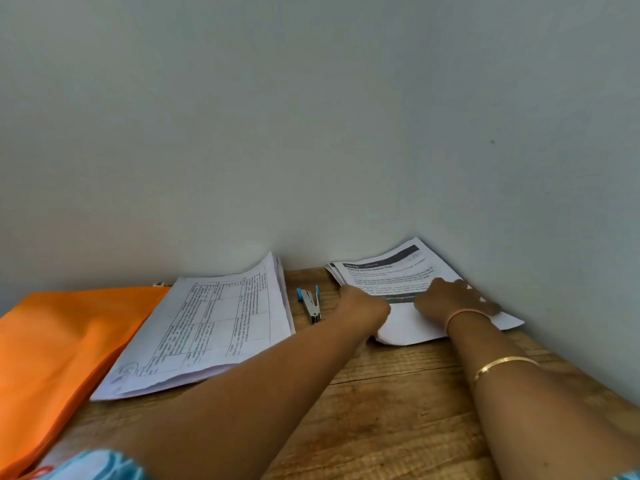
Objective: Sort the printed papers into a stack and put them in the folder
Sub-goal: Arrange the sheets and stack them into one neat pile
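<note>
Hands (367, 304) (446, 299) touch printed papers (391, 268) (stapler (311, 304) beside)

Plain pale grey wall (311, 116) behind a wood-grain table (398, 393).

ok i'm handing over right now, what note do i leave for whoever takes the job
Left hand: curled at the right pile's left edge, hold unclear.
Right hand: flat on that pile.
Left pile overlaps the orange folder's edge; stapler between the piles.
Done: papers in two piles.
Left: merge into one stack, file in the folder.
</note>
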